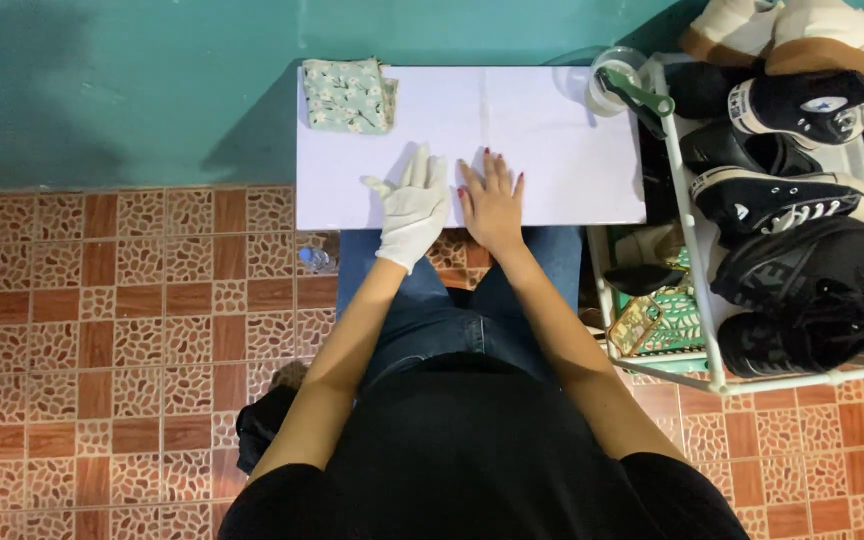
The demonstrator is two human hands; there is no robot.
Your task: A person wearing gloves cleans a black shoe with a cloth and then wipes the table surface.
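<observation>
Brightness: moderate indoor light, colours strong; the white tabletop [552, 140] is brightest, nearly washed out.
Light source: above and from the right, by the fall of the shadows.
Shadows: large soft dark patches on the teal wall [102, 90] left of the table.
Glare: faint sheen on the floor tiles [132, 300].
Sharpness: mostly clear, slightly soft throughout.
Edges: mild wide-angle bending near the shoe rack [702, 300].

A small round label [824, 103] in white is seen on the side of a black shoe [802, 105] on the top shelf of the white rack [697, 240], at the right of the table. Its print is too small to be told. No packages, signs or screens are shown.
</observation>
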